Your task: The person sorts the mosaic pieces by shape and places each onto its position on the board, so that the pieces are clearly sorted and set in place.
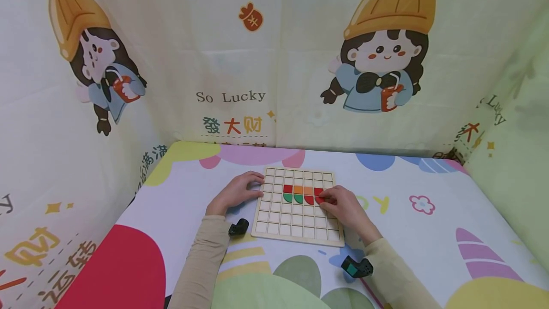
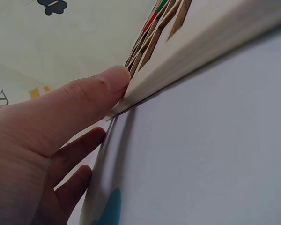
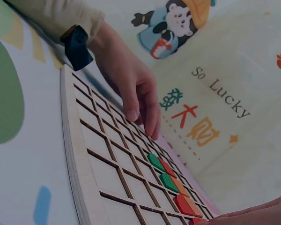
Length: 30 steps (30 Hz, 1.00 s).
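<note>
A wooden grid board (image 1: 285, 229) lies flat on the table. Two rows of coloured tiles fill cells near its middle: red and orange squares (image 1: 298, 190) above, green quarter-rounds (image 1: 287, 198) and red ones below. At the lower row's right end, my right hand (image 1: 346, 208) pinches a red quarter-round tile (image 1: 318, 200) with thumb and fingertips, in or just over its cell. My left hand (image 1: 237, 192) rests against the board's left edge. In the left wrist view its thumb (image 2: 114, 78) touches the wooden rim, while the lower fingers extend apart from it.
The tablecloth (image 1: 399, 232) is printed with bright shapes. Printed fabric walls (image 1: 300, 61) close off the back and both sides. A small black device (image 1: 238, 227) sits at the left wrist, another (image 1: 358, 267) at the right wrist.
</note>
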Available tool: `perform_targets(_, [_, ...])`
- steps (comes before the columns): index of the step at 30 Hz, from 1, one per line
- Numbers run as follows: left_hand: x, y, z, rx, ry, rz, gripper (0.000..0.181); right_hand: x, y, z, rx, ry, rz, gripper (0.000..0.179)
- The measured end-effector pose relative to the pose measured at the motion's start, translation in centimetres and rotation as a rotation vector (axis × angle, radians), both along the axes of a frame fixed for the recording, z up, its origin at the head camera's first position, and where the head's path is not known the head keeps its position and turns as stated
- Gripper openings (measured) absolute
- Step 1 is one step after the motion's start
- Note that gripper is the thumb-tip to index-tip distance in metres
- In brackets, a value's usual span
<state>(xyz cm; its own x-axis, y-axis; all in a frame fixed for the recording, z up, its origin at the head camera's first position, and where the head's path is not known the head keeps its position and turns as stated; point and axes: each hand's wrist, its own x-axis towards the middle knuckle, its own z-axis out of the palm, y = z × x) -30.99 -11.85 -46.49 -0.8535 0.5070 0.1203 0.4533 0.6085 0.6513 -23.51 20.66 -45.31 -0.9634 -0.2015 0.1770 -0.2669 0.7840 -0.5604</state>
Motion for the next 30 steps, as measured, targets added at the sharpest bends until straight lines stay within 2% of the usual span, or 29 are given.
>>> perform_targets(11, [-0.08, -0.01, -0.16, 0.004, -0.001, 0.001, 0.036, 0.04, -0.13, -0.04, 0.001, -0.011, -0.02, 0.027])
perform_targets(19, [0.09, 0.03, 0.08, 0.002, -0.003, 0.002, 0.036, -0.01, -0.09, -0.04, -0.001, -0.015, -0.027, 0.022])
perform_targets(30, [-0.01, -0.09, -0.15, 0.01, -0.001, -0.003, 0.036, -0.02, -0.1, -0.13, 0.001, -0.014, -0.026, 0.02])
